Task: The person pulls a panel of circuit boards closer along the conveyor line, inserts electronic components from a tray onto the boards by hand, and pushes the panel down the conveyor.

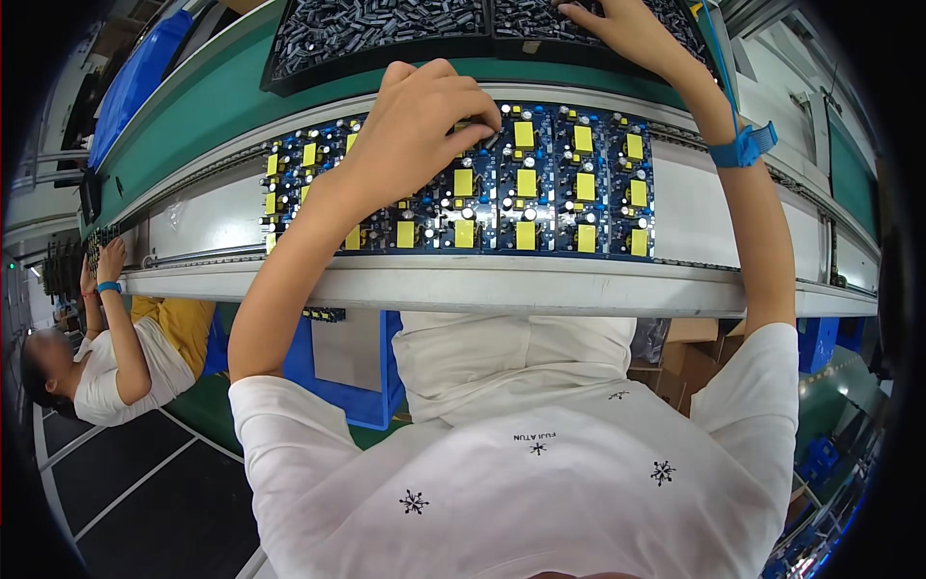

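Two hands at a blue circuit board panel on a conveyor line.

The panel, studded with yellow blocks and silver-topped parts, lies on the pale conveyor rail. Beyond the panel sits a black tray full of small dark components. The left hand rests over the panel's upper middle, fingers curled together, tips pinching a small part against the board. The right hand reaches past the panel into the tray, fingertips hidden among the components; a blue wrist strap circles its wrist.
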Available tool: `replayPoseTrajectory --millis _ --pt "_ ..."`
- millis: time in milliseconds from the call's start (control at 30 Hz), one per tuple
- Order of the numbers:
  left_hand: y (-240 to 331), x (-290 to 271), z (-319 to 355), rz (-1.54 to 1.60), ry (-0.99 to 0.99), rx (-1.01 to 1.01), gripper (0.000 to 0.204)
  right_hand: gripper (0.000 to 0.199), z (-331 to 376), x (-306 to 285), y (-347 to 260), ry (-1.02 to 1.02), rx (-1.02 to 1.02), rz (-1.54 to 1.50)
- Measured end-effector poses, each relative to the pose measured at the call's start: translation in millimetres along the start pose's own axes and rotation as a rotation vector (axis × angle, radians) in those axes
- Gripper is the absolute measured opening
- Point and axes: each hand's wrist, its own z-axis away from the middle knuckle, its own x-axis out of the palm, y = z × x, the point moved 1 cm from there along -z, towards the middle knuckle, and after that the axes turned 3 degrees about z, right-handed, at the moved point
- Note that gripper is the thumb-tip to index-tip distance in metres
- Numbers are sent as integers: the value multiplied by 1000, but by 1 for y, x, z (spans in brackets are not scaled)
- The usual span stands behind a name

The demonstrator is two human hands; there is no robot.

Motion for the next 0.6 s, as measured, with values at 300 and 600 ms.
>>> replayPoseTrajectory --millis 300,600 --pt "18 4 2 -190 -9 -79 18 16 0 0 0 7 11 45" --pt "29 12 2 -257 -6 -210 20 16 0 1 -3 -7 43 18"
